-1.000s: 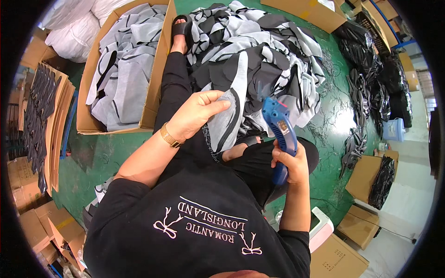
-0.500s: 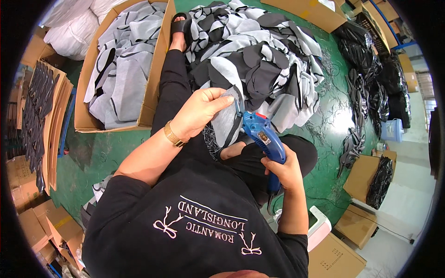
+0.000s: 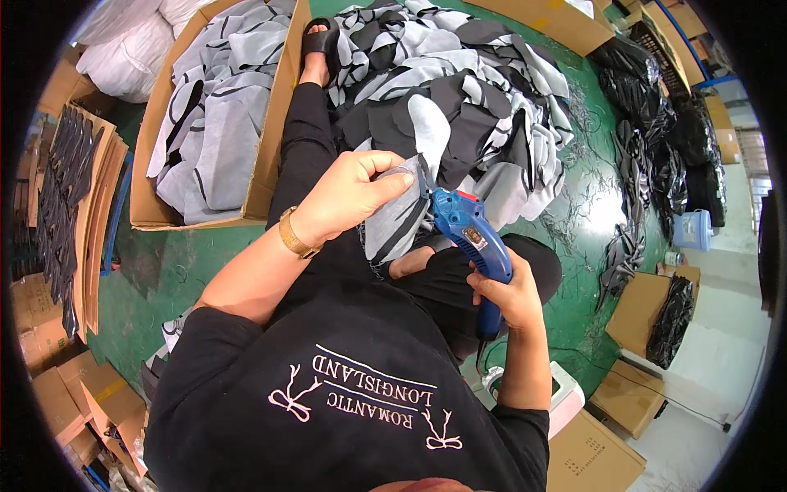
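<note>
The left hand (image 3: 348,197) is pinching the edge of a grey cloth piece (image 3: 395,225) between thumb and forefinger, with no gap showing beyond the cloth's thickness; its other fingers are mostly hiding beneath. The grip is probably keeping the edge taut and the fingertips just aside from the tool. The piece is hanging above the lap, its black band running along it.

The right hand (image 3: 510,291) is wrapping its fingers around the handle of a blue power cutter (image 3: 471,234), the thumb lying across the near side. The cutter is slanting up and left, its head meeting the cloth's right edge; whether the blade is biting cannot be told. Holding it low on the handle seems to be leaving the head clear to see.

Farther out, a heap of grey and black cloth (image 3: 484,115) is spreading over the green floor (image 3: 176,266) ahead, within easy reach, it seems. A cardboard box (image 3: 284,107) is standing beside the outstretched leg (image 3: 307,123), its walls containing similar pieces (image 3: 234,123). Dark scraps (image 3: 561,234) are littering the floor at right.
</note>
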The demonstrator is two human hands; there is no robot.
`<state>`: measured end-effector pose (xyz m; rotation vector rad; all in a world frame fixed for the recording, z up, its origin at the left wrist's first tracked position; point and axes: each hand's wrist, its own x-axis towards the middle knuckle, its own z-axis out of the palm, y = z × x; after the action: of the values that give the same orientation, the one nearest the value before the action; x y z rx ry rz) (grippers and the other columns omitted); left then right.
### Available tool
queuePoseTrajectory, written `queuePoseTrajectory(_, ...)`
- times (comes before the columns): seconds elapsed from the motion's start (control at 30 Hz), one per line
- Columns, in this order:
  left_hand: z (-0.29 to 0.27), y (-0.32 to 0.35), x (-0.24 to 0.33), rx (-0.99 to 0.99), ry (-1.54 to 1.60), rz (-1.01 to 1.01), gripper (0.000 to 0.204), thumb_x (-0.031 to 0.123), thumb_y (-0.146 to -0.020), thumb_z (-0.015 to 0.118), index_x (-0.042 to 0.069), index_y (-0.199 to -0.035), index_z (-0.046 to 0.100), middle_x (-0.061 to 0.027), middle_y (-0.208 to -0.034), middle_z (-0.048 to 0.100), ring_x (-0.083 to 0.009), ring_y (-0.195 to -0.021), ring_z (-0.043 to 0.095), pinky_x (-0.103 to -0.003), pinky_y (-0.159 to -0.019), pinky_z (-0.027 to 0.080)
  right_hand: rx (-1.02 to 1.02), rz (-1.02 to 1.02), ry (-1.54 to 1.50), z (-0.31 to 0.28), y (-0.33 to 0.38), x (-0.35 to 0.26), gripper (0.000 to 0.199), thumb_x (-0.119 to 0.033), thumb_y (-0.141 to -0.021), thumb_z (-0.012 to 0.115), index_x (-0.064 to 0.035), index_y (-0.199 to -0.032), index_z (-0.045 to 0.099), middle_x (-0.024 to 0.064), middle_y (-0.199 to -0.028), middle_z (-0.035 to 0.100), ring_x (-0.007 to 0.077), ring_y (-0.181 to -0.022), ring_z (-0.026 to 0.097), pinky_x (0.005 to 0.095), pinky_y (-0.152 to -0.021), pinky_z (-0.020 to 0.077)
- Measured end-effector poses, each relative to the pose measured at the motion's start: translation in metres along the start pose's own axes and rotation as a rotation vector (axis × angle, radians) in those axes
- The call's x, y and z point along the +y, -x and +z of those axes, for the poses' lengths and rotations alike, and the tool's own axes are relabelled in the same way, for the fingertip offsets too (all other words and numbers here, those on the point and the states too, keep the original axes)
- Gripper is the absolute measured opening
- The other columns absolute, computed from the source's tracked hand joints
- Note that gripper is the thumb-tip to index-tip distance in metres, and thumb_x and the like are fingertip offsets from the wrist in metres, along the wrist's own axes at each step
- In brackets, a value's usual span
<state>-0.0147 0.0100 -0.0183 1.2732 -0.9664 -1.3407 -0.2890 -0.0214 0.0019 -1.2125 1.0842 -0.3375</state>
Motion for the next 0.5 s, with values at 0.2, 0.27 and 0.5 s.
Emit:
queuePoseTrajectory(0.2, -0.001, 0.0, 0.0, -0.017, -0.066, 0.009, 0.016, 0.015, -0.088, 0.062, -0.001, -0.089, 0.066, 0.0067, -0.071, 0.055, 0.0002, -0.063, 0.043, -0.02, -0.055, 0.036, -0.008, -0.039, -0.093, 0.005, -0.006, -0.006, 0.03, -0.001, -0.069, 0.067, 0.0047, -0.097, 0.057, 0.0081, -0.08, 0.058, 0.0152, -0.057, 0.057, 0.0283, -0.051, 0.0486)
queuePoseTrajectory(0.27, -0.002, 0.001, 0.0, 0.009, -0.023, -0.021, 0.016, 0.015, -0.088, 0.062, -0.001, -0.089, 0.066, 0.0069, -0.072, 0.055, 0.0004, -0.063, 0.043, -0.02, -0.055, 0.036, -0.004, -0.069, -0.153, 0.007, -0.009, -0.007, 0.029, -0.002, -0.069, 0.067, 0.0047, -0.096, 0.057, 0.0081, -0.078, 0.058, 0.0155, -0.056, 0.057, 0.0283, -0.051, 0.0483)
queuePoseTrajectory(0.5, -0.028, -0.006, -0.011, 0.129, 0.222, -0.006, 0.011, 0.017, -0.089, 0.063, 0.006, -0.087, 0.066, 0.012, -0.07, 0.052, 0.0018, -0.058, 0.04, -0.017, -0.05, 0.029, 0.109, -0.173, -0.284, -0.01, -0.019, 0.003, 0.029, -0.007, -0.071, 0.063, 0.0045, -0.096, 0.054, 0.007, -0.068, 0.052, 0.0155, -0.055, 0.051, 0.0282, -0.049, 0.0458)
